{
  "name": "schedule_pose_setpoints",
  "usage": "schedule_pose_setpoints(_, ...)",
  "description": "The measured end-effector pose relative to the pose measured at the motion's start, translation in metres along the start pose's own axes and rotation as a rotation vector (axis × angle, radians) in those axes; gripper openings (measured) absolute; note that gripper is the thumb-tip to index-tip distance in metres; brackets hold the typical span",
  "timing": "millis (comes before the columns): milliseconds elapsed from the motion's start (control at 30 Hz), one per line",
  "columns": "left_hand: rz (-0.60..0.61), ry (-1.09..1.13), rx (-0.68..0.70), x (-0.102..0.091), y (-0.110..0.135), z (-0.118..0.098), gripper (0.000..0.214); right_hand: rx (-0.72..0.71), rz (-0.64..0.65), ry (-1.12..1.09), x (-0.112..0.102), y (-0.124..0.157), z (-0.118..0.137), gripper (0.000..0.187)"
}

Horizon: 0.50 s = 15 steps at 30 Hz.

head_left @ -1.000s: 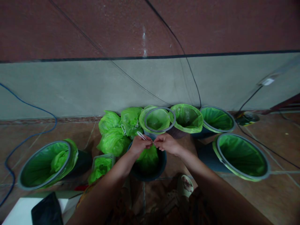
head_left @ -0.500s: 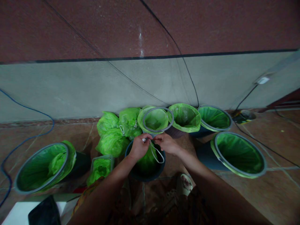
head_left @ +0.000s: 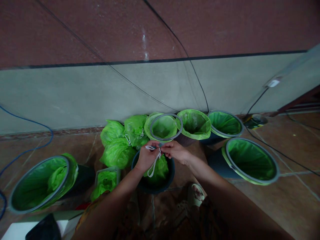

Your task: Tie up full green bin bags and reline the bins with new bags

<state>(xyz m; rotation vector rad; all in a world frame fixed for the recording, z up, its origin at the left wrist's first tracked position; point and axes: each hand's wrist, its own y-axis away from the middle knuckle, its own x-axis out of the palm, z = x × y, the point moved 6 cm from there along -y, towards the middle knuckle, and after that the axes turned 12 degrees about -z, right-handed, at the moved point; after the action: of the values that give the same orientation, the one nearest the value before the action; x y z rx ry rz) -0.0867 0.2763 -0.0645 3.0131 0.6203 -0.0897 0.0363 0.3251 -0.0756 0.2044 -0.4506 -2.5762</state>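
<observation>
Both hands meet above a dark blue bin (head_left: 153, 190) that stands in front of me. Inside it sits a green garbage bag (head_left: 160, 170), gathered toward the top under my fingers. My left hand (head_left: 147, 156) is closed in a pinch on the bag's white drawstring (head_left: 153, 168), which loops down over the bag. Fingers of my right hand (head_left: 176, 151) pinch at the same spot, next to the left fingertips, seemingly on the drawstring's other part. The fingertips partly hide the knot area.
Tied green bags (head_left: 118, 151) lie left of the bin. A grey-rimmed lined bin (head_left: 166, 138) and several others line the wall. Further lined bins stand at the right (head_left: 252, 160) and left (head_left: 40, 183). A small container (head_left: 106, 180) of green plastic and a black cable (head_left: 195, 73) are near.
The drawstring loop has swung from the right side of my hands to the left, over my left hand. My fingers stay together above the bin, and the view has shifted slightly.
</observation>
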Motion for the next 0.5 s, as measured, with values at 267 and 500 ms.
schedule_pose_setpoints(267, 0.053, -0.440, 0.073, -0.016, -0.011, 0.007, 0.011, -0.287, -0.109, 0.957, -0.002, 0.006, 0.012, 0.019)
schedule_pose_setpoints(500, 0.092, -0.988, 0.122, -0.030, -0.016, 0.021, 0.025, -0.196, -0.046, 1.056, -0.005, 0.009, -0.005, 0.035)
